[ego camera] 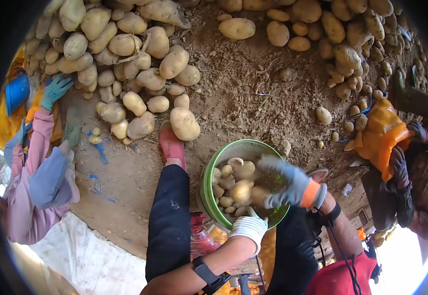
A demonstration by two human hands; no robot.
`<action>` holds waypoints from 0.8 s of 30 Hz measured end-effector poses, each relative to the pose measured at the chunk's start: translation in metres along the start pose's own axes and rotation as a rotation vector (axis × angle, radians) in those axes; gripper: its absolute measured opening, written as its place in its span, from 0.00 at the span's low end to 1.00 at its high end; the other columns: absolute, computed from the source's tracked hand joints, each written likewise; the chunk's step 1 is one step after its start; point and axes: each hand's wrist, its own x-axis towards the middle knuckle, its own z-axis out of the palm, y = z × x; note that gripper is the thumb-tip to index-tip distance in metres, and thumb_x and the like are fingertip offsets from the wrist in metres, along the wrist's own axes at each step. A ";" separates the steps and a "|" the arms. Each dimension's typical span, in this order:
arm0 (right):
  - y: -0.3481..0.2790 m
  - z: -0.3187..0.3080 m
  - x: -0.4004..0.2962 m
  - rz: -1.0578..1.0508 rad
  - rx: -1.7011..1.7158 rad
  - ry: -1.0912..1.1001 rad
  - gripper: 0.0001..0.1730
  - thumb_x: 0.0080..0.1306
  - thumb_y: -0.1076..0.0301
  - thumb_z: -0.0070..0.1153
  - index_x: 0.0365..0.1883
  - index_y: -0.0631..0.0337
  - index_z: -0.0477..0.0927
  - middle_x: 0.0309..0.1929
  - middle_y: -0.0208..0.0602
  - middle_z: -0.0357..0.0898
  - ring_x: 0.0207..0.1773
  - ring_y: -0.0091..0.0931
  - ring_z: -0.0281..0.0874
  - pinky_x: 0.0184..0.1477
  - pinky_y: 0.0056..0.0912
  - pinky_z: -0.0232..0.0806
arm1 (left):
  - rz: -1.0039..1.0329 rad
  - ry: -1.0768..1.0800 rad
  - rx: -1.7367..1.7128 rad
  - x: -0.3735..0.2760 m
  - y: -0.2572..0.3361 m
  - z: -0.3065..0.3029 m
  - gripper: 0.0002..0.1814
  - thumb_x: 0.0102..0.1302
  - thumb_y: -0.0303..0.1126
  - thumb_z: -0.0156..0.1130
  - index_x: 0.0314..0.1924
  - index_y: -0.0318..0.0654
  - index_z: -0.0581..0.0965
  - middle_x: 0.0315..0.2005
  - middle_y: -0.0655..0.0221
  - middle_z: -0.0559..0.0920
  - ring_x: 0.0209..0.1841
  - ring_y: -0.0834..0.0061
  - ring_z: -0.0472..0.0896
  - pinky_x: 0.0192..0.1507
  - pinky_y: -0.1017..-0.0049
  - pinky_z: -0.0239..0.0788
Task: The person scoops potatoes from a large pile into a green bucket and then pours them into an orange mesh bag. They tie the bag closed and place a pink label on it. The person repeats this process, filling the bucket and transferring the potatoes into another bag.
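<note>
A green plastic bucket (211, 177) stands tilted between my legs, with small potatoes (226, 182) inside. My left hand (249, 230), in a white knitted glove, grips the bucket's near rim, its fingertips reaching over the inner side. My right hand (291, 184), in a grey glove with an orange cuff, is over the bucket's right side. Its fingers are spread and blurred by motion. Beside its lower fingers is a blurred brown potato (260, 195), and a blurred yellowish potato (242, 191) is just left of that.
A large potato pile (132, 66) lies ahead on the left, another (343, 44) on the right. Bare soil (250, 96) runs between them. At left a person (40, 177) in pink reaches toward the pile; at right a person (394, 188) handles an orange mesh sack (381, 129).
</note>
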 end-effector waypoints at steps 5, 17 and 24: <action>0.066 -0.077 0.138 -0.131 -0.568 0.722 0.38 0.55 0.57 0.68 0.63 0.54 0.69 0.63 0.49 0.67 0.65 0.43 0.65 0.65 0.43 0.61 | 0.140 0.076 0.200 -0.020 -0.020 0.004 0.26 0.70 0.32 0.46 0.68 0.46 0.64 0.60 0.24 0.62 0.39 0.54 0.86 0.32 0.61 0.78; 0.011 -0.027 0.113 0.322 0.287 0.046 0.30 0.55 0.63 0.70 0.55 0.63 0.75 0.45 0.37 0.79 0.48 0.26 0.76 0.49 0.28 0.70 | 0.147 0.011 0.341 -0.012 -0.009 0.012 0.32 0.67 0.29 0.50 0.72 0.51 0.59 0.63 0.24 0.57 0.33 0.56 0.86 0.24 0.65 0.75; -0.037 0.095 0.220 0.277 -0.025 -0.046 0.52 0.49 0.49 0.74 0.65 0.67 0.61 0.61 0.54 0.69 0.62 0.41 0.70 0.59 0.39 0.67 | 0.078 0.034 0.059 0.020 -0.005 0.051 0.27 0.70 0.28 0.43 0.69 0.42 0.62 0.62 0.23 0.57 0.47 0.33 0.78 0.39 0.42 0.73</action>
